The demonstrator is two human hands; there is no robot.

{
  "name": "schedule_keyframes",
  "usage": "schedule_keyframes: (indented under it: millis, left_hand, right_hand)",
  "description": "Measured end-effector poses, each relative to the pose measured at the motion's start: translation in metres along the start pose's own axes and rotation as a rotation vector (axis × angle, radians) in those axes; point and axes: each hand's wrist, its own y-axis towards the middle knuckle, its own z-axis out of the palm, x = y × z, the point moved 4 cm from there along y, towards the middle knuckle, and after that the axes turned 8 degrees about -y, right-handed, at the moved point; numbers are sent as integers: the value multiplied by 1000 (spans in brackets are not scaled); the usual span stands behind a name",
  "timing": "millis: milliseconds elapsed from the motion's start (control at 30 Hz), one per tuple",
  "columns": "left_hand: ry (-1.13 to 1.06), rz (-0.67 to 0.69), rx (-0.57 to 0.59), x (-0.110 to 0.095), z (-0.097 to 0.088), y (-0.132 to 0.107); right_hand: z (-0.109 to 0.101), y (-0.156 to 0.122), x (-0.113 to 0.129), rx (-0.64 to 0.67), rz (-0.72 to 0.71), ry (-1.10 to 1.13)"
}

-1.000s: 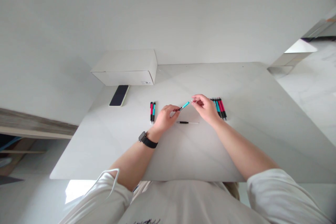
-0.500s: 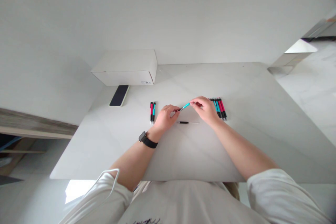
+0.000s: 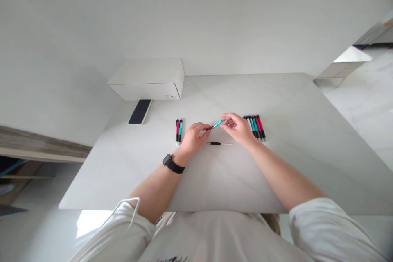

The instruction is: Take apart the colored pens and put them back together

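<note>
Pinched between the thumb and fingers of my left hand [image 3: 195, 136] is a teal pen barrel [image 3: 218, 123], tilted up to the right. My right hand [image 3: 238, 127] is at the barrel's right end, its thumb and fingers parted around that tip; whether they touch it is hard to see. Just below, a black pen grip with a thin refill [image 3: 215, 143] lies flat on the white table [image 3: 227, 180]. A red pen [image 3: 177, 131] and a teal pen [image 3: 180, 131] lie side by side left of my left hand.
Right beside my right hand, several pens [image 3: 259, 127] lie in a row, teal and red ones among them. A phone [image 3: 140, 111] rests at the back left, before a white box [image 3: 147, 80] near the wall.
My right thumb and fingers have spread from their pinch on the barrel's right end. My left hand keeps the barrel in nearly the same place.
</note>
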Motion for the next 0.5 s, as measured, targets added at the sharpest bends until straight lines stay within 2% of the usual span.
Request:
schedule_keyframes:
  millis: [133,233,367,500]
  left_hand:
    - [-35,35,29,-3,1,0]
    - [-37,41,55,-3,3,-1]
    - [31,16,44,0,3,-2]
    - [98,49,188,-3,8,-4]
  right_hand:
    - [12,-4,-2,125,100,94]
    - [17,-5,-3,159,139,160]
    - [10,-2,-14,53,237,294]
    - [-2,2,-25,-81,244,242]
